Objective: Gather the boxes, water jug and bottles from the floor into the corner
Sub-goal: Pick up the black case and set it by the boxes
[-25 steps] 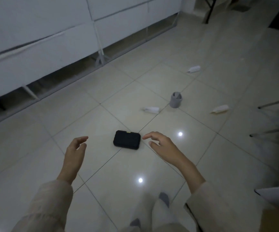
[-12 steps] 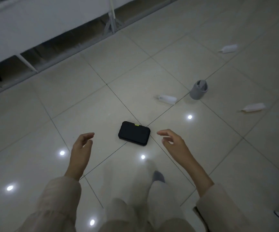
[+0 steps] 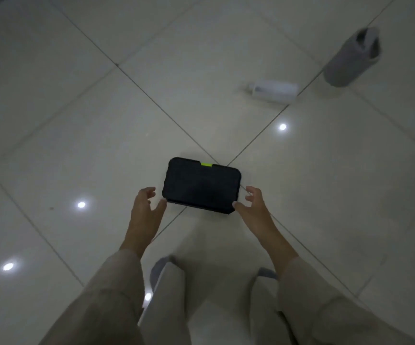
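A flat black box (image 3: pixel 201 185) with a small green tab on its far edge lies on the tiled floor, right below me. My left hand (image 3: pixel 145 210) is at its near left corner, fingers spread, thumb tip touching the box's edge. My right hand (image 3: pixel 253 207) is at its near right corner, also spread, thumb against the edge. Neither hand has closed on the box. A small white bottle (image 3: pixel 274 90) lies on its side farther off to the right. Beyond it stands a grey jug (image 3: pixel 350 59), upright.
The pale glossy floor tiles (image 3: pixel 77 120) show ceiling-light reflections. My legs in light trousers (image 3: pixel 201 307) and grey-socked feet fill the lower middle of the view, just behind the box.
I have bent down and moved closer. Both hands have come in from either side and now touch the box's near corners. The cupboards and two farther bottles have left the view.
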